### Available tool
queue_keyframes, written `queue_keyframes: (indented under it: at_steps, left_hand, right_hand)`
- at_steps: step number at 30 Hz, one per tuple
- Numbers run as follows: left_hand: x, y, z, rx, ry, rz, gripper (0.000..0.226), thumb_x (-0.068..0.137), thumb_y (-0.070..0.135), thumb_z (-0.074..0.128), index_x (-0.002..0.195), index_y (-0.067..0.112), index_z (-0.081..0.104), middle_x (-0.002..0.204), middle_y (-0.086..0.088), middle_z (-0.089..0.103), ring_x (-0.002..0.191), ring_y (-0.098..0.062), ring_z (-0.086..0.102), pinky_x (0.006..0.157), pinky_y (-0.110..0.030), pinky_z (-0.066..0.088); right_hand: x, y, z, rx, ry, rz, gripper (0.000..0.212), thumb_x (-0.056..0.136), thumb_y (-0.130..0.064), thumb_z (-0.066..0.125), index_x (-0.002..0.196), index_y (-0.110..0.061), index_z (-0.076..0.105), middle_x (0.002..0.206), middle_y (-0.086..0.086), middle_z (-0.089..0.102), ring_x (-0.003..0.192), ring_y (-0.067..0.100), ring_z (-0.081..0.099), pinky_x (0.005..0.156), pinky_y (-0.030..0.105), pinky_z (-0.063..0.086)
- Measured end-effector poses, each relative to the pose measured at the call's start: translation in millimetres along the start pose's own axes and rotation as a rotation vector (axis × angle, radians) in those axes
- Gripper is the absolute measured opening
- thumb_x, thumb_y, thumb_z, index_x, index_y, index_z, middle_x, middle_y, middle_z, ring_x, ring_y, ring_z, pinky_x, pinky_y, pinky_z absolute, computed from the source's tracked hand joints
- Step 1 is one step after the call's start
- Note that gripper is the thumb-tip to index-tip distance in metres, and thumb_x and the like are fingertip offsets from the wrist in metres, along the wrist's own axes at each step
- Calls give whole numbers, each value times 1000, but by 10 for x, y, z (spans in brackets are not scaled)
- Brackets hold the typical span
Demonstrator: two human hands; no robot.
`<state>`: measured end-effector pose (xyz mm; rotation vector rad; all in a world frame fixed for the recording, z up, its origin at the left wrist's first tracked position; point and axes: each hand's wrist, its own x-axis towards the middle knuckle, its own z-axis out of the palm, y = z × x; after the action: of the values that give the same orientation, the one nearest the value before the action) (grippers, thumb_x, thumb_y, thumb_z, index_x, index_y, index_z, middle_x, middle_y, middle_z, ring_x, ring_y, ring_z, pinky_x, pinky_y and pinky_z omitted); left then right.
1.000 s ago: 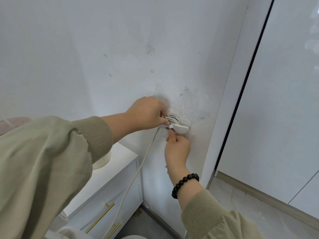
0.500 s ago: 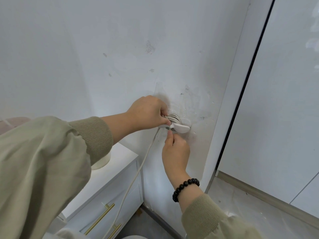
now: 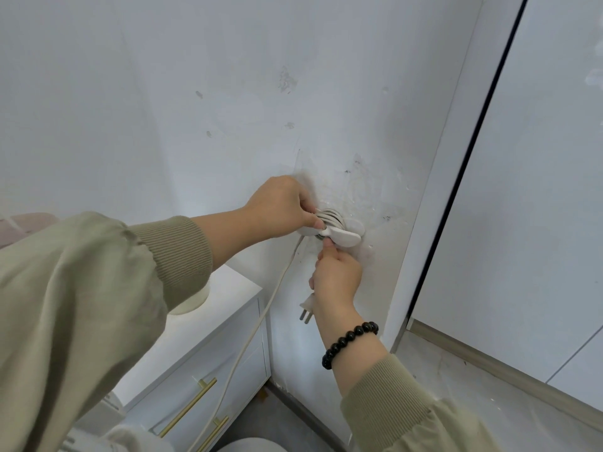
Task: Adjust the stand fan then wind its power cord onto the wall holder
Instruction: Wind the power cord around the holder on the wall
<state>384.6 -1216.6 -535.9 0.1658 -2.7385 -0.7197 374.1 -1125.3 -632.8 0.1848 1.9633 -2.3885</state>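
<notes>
A white wall holder (image 3: 346, 237) is stuck to the white wall, with several turns of the white power cord (image 3: 330, 218) wound around it. My left hand (image 3: 280, 208) pinches the coiled cord at the holder's left side. My right hand (image 3: 337, 277) is just below the holder, thumb up against it, gripping the cord's end. The white plug (image 3: 306, 310) hangs below that hand with its metal prongs pointing down. The rest of the cord (image 3: 257, 324) drops down and left toward the floor. The fan itself is mostly out of view.
A white cabinet (image 3: 208, 350) with gold handles stands against the wall at lower left, a cream round object (image 3: 195, 301) on top. A dark-framed white panel (image 3: 538, 190) fills the right. A rounded white-grey part (image 3: 248, 445) shows at the bottom edge.
My right hand has dropped slightly below the holder, and the plug now shows hanging beneath it. My left hand stays on the coil.
</notes>
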Motion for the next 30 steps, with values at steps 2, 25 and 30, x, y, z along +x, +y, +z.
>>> queue_keyframes:
  at_steps: [2,25,30]
  left_hand:
    - [13,-56,-48,-100,-64,-7,17,72,17,79,87,10,76,75,3,69,66,2,61,64,-15,50]
    - [-59,-124,181,494,262,760,33,60,28,83,62,13,54,61,-1,55,55,-23,55,43,-19,28]
    - [-41,-152,180,422,258,726,24,62,25,71,60,11,51,55,-2,51,50,-22,48,44,-21,29]
  right_hand:
    - [-11,-12,-99,-3,-2,-40,40,90,-27,58,53,-14,49,53,-1,45,56,21,42,60,34,37]
    - [-24,-152,-421,-169,-165,-156,28,94,-14,49,68,-11,61,49,1,51,34,8,41,43,22,38]
    - [-3,-182,-445,-172,-193,-127,29,94,-15,50,67,-12,62,48,1,52,34,9,41,43,23,36]
